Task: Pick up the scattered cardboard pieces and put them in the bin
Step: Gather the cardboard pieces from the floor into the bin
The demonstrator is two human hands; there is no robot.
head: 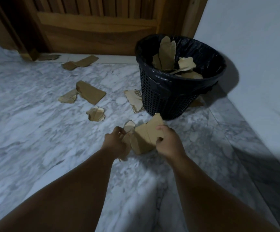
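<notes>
A black mesh bin (166, 97) with a black liner stands at the right, with several cardboard pieces (167, 54) inside it. Just in front of the bin, my right hand (167, 141) grips a folded brown cardboard piece (146, 136) by its right edge. My left hand (117, 141) holds smaller torn cardboard scraps (129, 127) at that piece's left side. More pieces lie on the marble floor: a large brown one (91, 92), a torn one beside it (68, 97), a small curled one (96, 114), one against the bin's base (134, 99) and one near the door (79, 62).
A wooden door (95, 25) and its frame fill the back. A pale wall (253, 56) runs along the right, close behind the bin. A cardboard scrap (49, 57) lies at the door frame's foot, and another (197, 102) peeks out behind the bin.
</notes>
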